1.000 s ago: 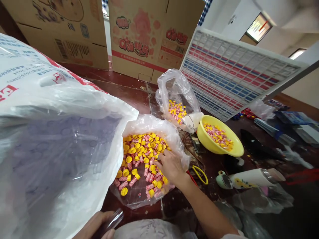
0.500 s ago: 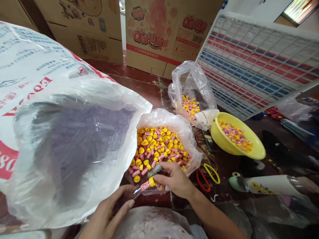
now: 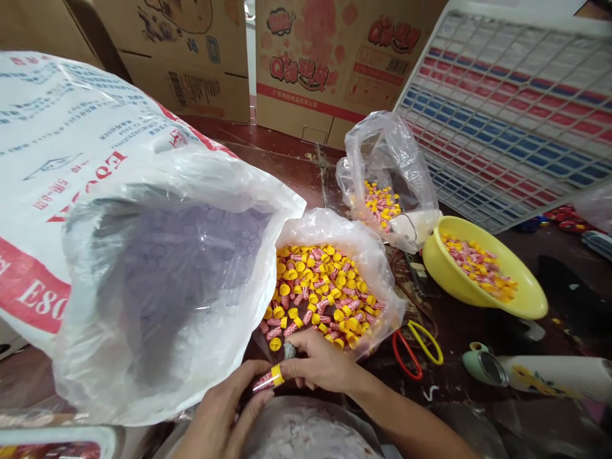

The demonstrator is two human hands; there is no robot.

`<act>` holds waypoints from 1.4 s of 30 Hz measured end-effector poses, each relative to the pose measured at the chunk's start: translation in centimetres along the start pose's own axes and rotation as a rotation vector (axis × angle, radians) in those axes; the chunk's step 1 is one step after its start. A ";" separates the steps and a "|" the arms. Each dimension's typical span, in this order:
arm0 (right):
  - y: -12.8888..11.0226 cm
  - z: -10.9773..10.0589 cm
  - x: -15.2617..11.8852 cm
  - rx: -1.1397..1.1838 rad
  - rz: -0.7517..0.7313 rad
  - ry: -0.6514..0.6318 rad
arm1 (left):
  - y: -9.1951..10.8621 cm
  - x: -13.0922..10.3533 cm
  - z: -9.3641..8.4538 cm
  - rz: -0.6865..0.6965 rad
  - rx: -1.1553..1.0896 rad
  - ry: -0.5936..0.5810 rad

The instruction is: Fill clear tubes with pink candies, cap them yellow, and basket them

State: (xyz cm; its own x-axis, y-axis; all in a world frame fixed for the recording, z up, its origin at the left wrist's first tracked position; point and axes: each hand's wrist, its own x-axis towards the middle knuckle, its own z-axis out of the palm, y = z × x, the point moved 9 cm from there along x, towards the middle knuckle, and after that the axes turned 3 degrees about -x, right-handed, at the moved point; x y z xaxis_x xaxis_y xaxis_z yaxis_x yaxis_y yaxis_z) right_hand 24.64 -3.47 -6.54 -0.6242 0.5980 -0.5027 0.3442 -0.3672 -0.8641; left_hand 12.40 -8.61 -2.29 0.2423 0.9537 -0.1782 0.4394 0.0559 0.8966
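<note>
My left hand (image 3: pixel 222 408) grasps a small clear plastic tube (image 3: pixel 263 381) with a red-and-white insert, just on my side of the translucent plastic bag (image 3: pixel 329 227) on the dark red desk (image 3: pixel 282 164). My right hand (image 3: pixel 322 363) has its thumb against the tube's round yellow cap (image 3: pixel 276 375); whether it's pinching, I can't tell.

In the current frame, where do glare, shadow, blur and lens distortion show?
Head view: small glints dot the clear plastic tubes inside the large white printed sack, whose interior is shaded; head view, lower right: dim and soft; head view, right side: the yellow plastic bowl looks stretched outward; head view, centre: the small yellow plastic caps read fairly crisp.
</note>
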 end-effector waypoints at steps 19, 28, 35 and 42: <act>-3.2 -2.9 0.1 -1.293 -0.246 0.336 | -3.9 5.3 -7.8 -0.255 0.921 0.134; -5.1 -5.0 -2.3 -0.568 -0.317 0.419 | -2.6 7.8 -5.9 -0.053 0.907 0.060; -3.7 -3.5 -1.2 0.239 -0.225 0.255 | -2.3 7.8 -7.7 0.062 0.715 0.127; -4.8 -3.2 -2.4 0.237 -0.303 0.358 | -0.3 1.7 -6.0 0.119 0.192 0.119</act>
State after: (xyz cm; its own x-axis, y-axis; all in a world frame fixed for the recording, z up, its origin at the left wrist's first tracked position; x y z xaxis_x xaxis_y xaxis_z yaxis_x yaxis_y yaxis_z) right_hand 26.78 -0.87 -1.28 -0.3781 0.8931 -0.2437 -0.0085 -0.2666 -0.9638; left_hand 7.46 -5.21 -0.42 0.2033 0.9790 -0.0168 0.5726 -0.1049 0.8131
